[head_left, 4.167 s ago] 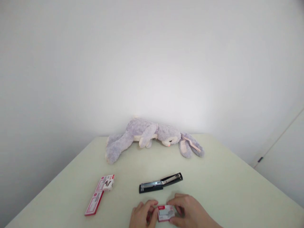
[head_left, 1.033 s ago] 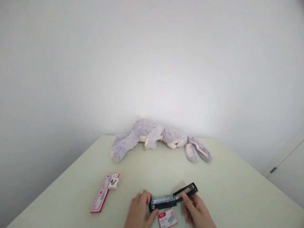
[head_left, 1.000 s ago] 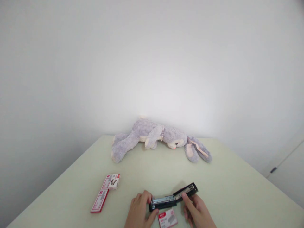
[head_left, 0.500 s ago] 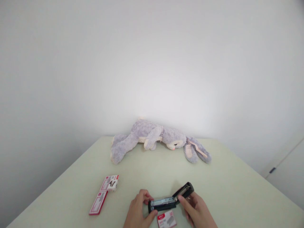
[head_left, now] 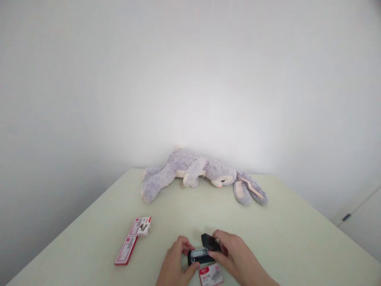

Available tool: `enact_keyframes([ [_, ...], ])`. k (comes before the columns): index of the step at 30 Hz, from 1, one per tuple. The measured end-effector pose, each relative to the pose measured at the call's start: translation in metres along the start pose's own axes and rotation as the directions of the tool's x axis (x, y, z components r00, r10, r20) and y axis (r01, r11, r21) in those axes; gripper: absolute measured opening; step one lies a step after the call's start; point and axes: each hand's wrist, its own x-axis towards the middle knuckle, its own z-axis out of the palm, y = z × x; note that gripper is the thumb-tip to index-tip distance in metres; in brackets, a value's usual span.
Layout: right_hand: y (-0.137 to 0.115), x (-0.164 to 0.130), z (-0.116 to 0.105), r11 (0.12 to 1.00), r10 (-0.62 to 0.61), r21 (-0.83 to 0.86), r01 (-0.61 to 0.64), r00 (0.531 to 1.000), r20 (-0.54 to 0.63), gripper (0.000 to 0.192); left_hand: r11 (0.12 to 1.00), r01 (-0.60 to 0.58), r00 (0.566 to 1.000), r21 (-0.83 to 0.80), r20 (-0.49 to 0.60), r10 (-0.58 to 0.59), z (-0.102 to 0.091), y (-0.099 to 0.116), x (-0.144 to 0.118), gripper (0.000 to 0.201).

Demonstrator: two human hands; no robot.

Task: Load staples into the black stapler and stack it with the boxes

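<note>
A black stapler (head_left: pixel 203 251) lies on the pale green table (head_left: pixel 282 234) near its front edge, its silver staple channel showing. My left hand (head_left: pixel 174 265) grips the stapler's left end. My right hand (head_left: pixel 235 258) holds the black top arm (head_left: pixel 210 241), which is folded over toward the left above the base. A small red and white staple box (head_left: pixel 210 274) lies just in front of the stapler, between my two hands.
A grey plush rabbit (head_left: pixel 196 172) lies along the table's far edge against the white wall. An opened red and white carton (head_left: pixel 133 238) lies to the left of my hands. A white door edge (head_left: pixel 361 226) shows at the right.
My right hand has swung the stapler's black top arm from lying open at the right up and over toward the base. My left hand kept hold of the stapler's left end.
</note>
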Motion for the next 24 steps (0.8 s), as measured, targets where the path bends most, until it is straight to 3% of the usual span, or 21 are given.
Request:
enact_keyframes([
  [13,0.0,0.018,0.017,0.979,-0.034,-0.197,0.057,0.993,0.117,0.021,1.0,-0.003,1.0,0.025,-0.009,0.003,0.004,-0.009,0.0,0.037],
  [18,0.001,0.016,0.015,0.961,0.074,-0.268,-0.064,0.997,0.027,0.029,0.992,-0.059,0.997,0.109,-0.035,0.063,0.005,-0.016,0.0,0.044],
  [21,0.009,0.015,0.014,0.949,0.145,-0.275,-0.152,0.988,-0.048,0.023,0.976,-0.146,0.985,0.16,-0.073,0.159,0.004,-0.017,-0.002,0.043],
  [24,0.022,0.013,0.013,0.924,0.254,-0.251,-0.289,0.953,-0.162,0.018,0.917,-0.335,0.942,0.216,0.051,0.332,0.013,-0.011,0.0,0.036],
])
